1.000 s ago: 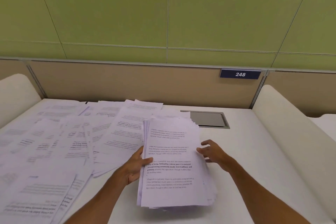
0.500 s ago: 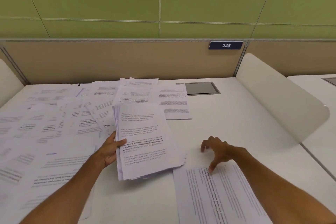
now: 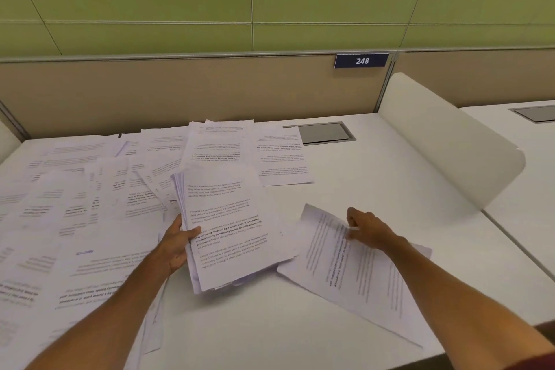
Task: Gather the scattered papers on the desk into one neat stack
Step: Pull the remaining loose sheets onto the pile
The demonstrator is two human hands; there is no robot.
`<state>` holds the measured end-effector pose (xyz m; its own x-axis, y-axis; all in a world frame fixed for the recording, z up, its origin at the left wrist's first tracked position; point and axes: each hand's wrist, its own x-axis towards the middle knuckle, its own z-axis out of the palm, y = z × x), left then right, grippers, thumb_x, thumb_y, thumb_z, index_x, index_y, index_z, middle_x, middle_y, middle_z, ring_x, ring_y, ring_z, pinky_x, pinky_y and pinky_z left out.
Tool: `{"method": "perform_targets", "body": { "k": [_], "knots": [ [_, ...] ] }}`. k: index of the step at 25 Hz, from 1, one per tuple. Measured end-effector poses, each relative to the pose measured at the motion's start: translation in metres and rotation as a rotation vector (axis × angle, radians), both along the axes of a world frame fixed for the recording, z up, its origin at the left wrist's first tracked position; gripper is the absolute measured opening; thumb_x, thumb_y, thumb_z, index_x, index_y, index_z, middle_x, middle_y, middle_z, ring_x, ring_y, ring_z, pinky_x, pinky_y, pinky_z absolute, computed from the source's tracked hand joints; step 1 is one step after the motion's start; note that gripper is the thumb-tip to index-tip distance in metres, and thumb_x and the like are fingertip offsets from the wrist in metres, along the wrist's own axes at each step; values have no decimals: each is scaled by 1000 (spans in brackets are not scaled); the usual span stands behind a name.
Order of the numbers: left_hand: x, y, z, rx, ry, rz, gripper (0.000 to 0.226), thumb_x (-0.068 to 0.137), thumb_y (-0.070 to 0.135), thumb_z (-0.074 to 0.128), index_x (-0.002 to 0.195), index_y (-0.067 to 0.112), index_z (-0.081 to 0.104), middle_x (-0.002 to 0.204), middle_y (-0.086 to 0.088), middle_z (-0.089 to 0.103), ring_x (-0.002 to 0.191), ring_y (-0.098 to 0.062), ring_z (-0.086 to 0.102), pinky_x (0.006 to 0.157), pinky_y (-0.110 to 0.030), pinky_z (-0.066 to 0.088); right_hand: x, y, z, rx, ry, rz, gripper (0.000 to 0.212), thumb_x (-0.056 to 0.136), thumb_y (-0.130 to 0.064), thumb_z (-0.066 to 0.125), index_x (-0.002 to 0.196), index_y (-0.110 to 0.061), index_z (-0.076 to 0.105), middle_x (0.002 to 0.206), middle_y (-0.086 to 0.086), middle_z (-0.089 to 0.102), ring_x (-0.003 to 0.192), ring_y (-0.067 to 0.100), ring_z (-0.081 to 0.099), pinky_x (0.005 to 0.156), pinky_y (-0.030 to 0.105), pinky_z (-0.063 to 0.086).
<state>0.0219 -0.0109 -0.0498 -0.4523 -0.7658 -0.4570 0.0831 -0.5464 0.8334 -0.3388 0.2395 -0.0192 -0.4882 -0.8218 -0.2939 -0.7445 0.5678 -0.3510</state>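
The left hand (image 3: 177, 245) holds the stack (image 3: 231, 228) by its left edge, thumb on top; the stack is in the middle of the desk (image 3: 375, 183), long side running from near to far, words the right way up for the person, turned a little to the left; the right hand (image 3: 368, 230) has curled fingers pinching a loose sheet (image 3: 354, 273) just right of the stack; this sheet slants from far left to near right, words sideways; half a second ago it lay flat under spread fingertips, now its far edge lifts; scattered papers (image 3: 90, 204) cover the left side.
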Motion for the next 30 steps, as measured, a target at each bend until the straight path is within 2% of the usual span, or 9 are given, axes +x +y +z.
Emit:
{"method": "perform_targets", "body": {
  "k": [4, 7, 9, 12, 14, 18, 22, 26, 30],
  "knots": [
    [8, -5, 1, 4, 16, -9, 61, 90, -16, 46, 144, 12, 39, 138, -16, 52, 104, -32, 61, 89, -46, 50, -42, 1, 29, -277, 15, -353, 30, 87, -18, 70, 113, -12, 56, 107, 16, 65, 98, 31, 62, 82, 36, 47],
    [5, -8, -2, 20, 56, -39, 61, 90, -15, 47, 144, 12, 39, 137, -16, 53, 103, -32, 62, 81, -46, 58, -72, -8, 59, -654, -290, -531, 26, 87, -14, 71, 111, -11, 62, 107, 22, 70, 82, 30, 67, 73, 35, 55],
    [-9, -6, -1, 28, 86, -74, 59, 91, -14, 47, 144, 11, 40, 138, -18, 53, 107, -34, 61, 81, -45, 58, -78, -19, 70, -786, -505, -550, 25, 88, -12, 70, 110, -9, 58, 107, 24, 69, 68, 26, 69, 58, 32, 61],
    [-43, 3, 3, 48, 114, -109, 59, 90, -14, 49, 143, 10, 42, 128, -17, 60, 105, -33, 64, 76, -44, 60, -74, -49, 68, -773, -622, -525, 29, 90, -11, 68, 115, -5, 55, 106, 21, 68, 58, 14, 71, 46, 23, 56],
    [-69, 10, 5, 65, 124, -126, 59, 89, -14, 50, 142, 11, 42, 128, -17, 61, 108, -35, 63, 79, -46, 59, -67, -69, 59, -713, -670, -497, 33, 90, -12, 68, 118, -3, 53, 111, 22, 68, 68, 21, 71, 49, 26, 57],
    [-111, 20, 5, 88, 115, -163, 58, 89, -13, 53, 140, 13, 44, 126, -16, 63, 107, -35, 65, 82, -49, 58, -56, -102, 37, -516, -707, -318, 43, 89, -16, 70, 122, 0, 48, 121, 24, 63, 100, 39, 67, 85, 50, 58],
    [-139, 19, 8, 105, 158, -189, 59, 90, -12, 52, 141, 17, 44, 132, -16, 60, 118, -39, 59, 93, -59, 49, -58, -121, 25, -238, -676, -232, 79, 81, -32, 78, 141, -9, 32, 135, 12, 49, 118, 29, 54, 92, 36, 48],
    [-163, 15, 12, 130, 225, -186, 59, 90, -10, 51, 141, 20, 42, 137, -15, 57, 122, -39, 56, 98, -59, 45, -79, -127, 14, -222, -918, -108, 50, 76, -21, 83, 119, -4, 61, 121, 14, 70, 99, 27, 73, 93, 47, 56],
    [-184, 10, 22, 216, 275, -295, 29, 100, 17, 44, 124, 14, 61, 140, -18, 53, 129, -40, 49, 109, -58, 35, -91, -145, 13, -346, -888, -142, 57, 70, -9, 86, 118, -4, 55, 115, 12, 71, 94, 30, 73, 79, 44, 61]
  ]
}}
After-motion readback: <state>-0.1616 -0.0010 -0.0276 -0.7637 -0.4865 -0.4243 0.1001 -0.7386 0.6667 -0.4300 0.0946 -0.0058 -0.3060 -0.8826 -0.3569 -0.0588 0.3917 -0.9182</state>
